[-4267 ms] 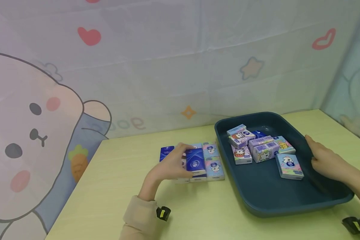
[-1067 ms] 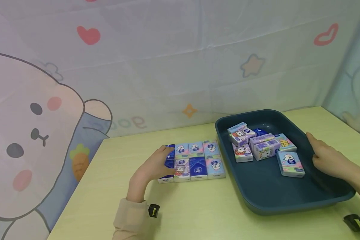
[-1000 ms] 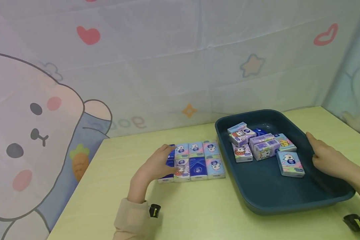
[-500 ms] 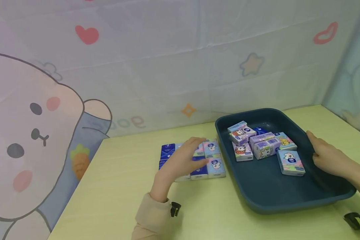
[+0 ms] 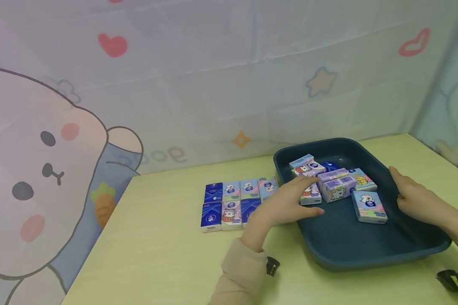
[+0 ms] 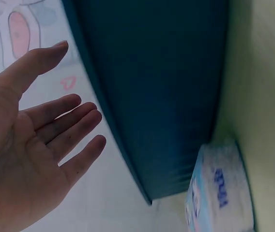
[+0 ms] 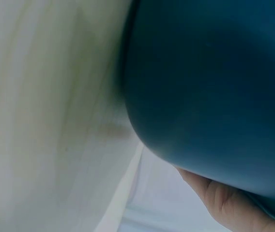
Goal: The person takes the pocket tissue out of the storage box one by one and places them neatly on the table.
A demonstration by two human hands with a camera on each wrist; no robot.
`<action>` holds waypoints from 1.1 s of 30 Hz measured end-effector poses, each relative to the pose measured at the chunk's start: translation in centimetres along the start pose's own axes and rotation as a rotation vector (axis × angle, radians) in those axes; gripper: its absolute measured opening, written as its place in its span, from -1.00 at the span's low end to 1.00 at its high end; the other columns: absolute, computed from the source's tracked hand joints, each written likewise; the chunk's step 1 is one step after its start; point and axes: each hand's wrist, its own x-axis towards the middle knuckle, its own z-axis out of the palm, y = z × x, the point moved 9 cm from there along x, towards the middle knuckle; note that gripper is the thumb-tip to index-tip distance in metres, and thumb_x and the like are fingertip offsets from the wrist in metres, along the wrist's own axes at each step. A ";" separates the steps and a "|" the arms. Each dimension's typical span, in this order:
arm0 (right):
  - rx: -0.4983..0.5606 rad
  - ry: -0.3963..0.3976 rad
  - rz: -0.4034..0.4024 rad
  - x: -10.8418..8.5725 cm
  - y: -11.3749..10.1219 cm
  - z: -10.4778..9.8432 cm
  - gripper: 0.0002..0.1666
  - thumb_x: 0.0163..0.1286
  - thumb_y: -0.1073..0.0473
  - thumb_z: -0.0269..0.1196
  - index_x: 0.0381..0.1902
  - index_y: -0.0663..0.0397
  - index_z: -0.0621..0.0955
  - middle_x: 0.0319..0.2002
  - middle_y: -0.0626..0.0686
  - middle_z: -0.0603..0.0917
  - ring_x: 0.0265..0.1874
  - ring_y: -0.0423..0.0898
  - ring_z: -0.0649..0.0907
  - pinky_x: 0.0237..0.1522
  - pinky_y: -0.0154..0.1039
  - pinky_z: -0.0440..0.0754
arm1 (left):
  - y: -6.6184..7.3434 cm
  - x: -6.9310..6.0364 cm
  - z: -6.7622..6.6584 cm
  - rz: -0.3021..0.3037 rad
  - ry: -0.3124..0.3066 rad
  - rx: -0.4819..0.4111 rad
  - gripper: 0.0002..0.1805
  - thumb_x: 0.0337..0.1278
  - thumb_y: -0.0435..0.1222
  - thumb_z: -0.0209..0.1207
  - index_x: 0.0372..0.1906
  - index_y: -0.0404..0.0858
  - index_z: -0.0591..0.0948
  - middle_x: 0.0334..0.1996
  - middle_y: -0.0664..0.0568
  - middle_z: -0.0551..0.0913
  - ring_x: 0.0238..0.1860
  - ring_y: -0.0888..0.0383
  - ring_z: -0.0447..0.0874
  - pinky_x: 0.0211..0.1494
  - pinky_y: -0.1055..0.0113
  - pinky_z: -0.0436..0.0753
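In the head view my left hand [image 5: 284,205] reaches over the left rim of a dark teal tray [image 5: 351,250], fingers spread and holding nothing. The left wrist view shows that hand [image 6: 36,130] apart from the tray wall [image 6: 152,96]. My right hand [image 5: 420,201] grips the tray's right rim. Several tissue packs lie in the tray, among them a light blue pack [image 5: 369,206], a purple pack [image 5: 339,189] and a partly covered pack [image 5: 311,195] near my left fingertips. On the table, two rows of tissue packs [image 5: 231,214] lie side by side; my left hand and wrist hide the front right one.
The pale yellow table [image 5: 149,250] extends left of the packs and in front of the tray. Behind it hangs a printed cloth backdrop [image 5: 198,93], with another cloth [image 5: 448,97] along the right side.
My left hand has set a blue tissue pack at the row's front left, let go, and moved right across the packs to the tray. My right hand stays on the rim.
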 end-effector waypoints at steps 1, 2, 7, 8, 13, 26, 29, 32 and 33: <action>0.006 -0.002 -0.002 0.1 -0.1 0.1 -0.11 0.16 0.51 -0.08 0.35 0.71 -0.22 0.20 0.78 0.12 0.09 0.52 0.37 -0.16 0.20 0.47 | 0.2 0.2 0.3 0.004 -0.007 0.011 -0.20 0.19 0.05 0.19 0.48 -0.05 0.18 0.47 0.07 0.22 0.48 0.18 0.18 0.46 0.29 0.32; 0.012 -0.001 -0.007 0.1 -0.1 0.2 -0.11 0.16 0.51 -0.08 0.36 0.70 -0.21 0.20 0.78 0.12 0.11 0.55 0.35 -0.14 0.23 0.47 | 0.4 0.5 0.6 0.006 -0.015 0.023 -0.20 0.19 0.06 0.18 0.48 -0.05 0.17 0.47 0.09 0.22 0.47 0.19 0.19 0.46 0.30 0.32; 0.010 0.006 -0.018 0.4 -0.5 0.4 -0.12 0.16 0.50 -0.07 0.36 0.71 -0.19 0.20 0.77 0.15 0.10 0.55 0.36 -0.14 0.21 0.49 | 1.7 1.5 1.8 0.017 -0.075 0.130 -0.18 0.19 0.08 0.18 0.48 -0.03 0.17 0.47 0.14 0.23 0.47 0.23 0.20 0.45 0.35 0.31; 0.009 0.008 -0.020 0.4 -0.6 0.4 -0.12 0.15 0.50 -0.07 0.36 0.71 -0.19 0.19 0.77 0.15 0.09 0.54 0.37 -0.16 0.18 0.49 | 2.0 1.7 2.0 0.016 -0.095 0.166 -0.18 0.18 0.09 0.18 0.48 -0.02 0.16 0.47 0.16 0.23 0.46 0.25 0.20 0.46 0.36 0.30; 0.018 0.002 -0.016 0.6 -0.7 0.4 -0.11 0.16 0.50 -0.07 0.36 0.69 -0.19 0.21 0.76 0.14 0.11 0.52 0.37 -0.16 0.18 0.48 | 3.3 3.1 3.4 0.014 -0.237 0.341 -0.16 0.17 0.13 0.16 0.50 0.05 0.11 0.48 0.26 0.16 0.47 0.35 0.15 0.47 0.46 0.24; 0.011 0.032 -0.010 0.1 -0.3 -0.6 -0.13 0.14 0.51 -0.06 0.36 0.71 -0.15 0.18 0.77 0.17 0.12 0.60 0.31 -0.08 0.33 0.45 | 6.8 8.8 6.0 0.080 -0.351 0.573 -0.23 0.17 0.18 0.11 0.45 0.09 0.20 0.41 0.31 0.25 0.36 0.41 0.27 0.43 0.52 0.28; 0.003 0.039 -0.013 -0.1 -0.3 -0.8 -0.13 0.13 0.52 -0.05 0.34 0.73 -0.13 0.15 0.78 0.19 0.09 0.59 0.34 -0.10 0.32 0.46 | 7.0 9.7 6.8 0.067 -0.368 0.598 -0.27 0.15 0.20 0.12 0.40 0.09 0.29 0.33 0.31 0.35 0.24 0.41 0.39 0.35 0.51 0.37; 0.002 0.042 -0.024 -0.1 -0.4 -0.8 -0.14 0.12 0.53 -0.04 0.33 0.76 -0.11 0.13 0.79 0.21 0.07 0.57 0.37 -0.11 0.30 0.47 | 6.9 10.2 7.6 0.043 -0.393 0.616 -0.31 0.12 0.22 0.13 0.35 0.11 0.35 0.29 0.34 0.38 0.19 0.42 0.40 0.32 0.52 0.40; 0.001 0.043 -0.027 -0.1 -0.5 -0.8 -0.14 0.12 0.53 -0.04 0.33 0.76 -0.11 0.13 0.78 0.22 0.06 0.56 0.38 -0.12 0.29 0.47 | 6.9 10.3 7.8 0.033 -0.398 0.616 -0.31 0.11 0.23 0.13 0.34 0.12 0.36 0.27 0.34 0.38 0.19 0.42 0.40 0.32 0.52 0.40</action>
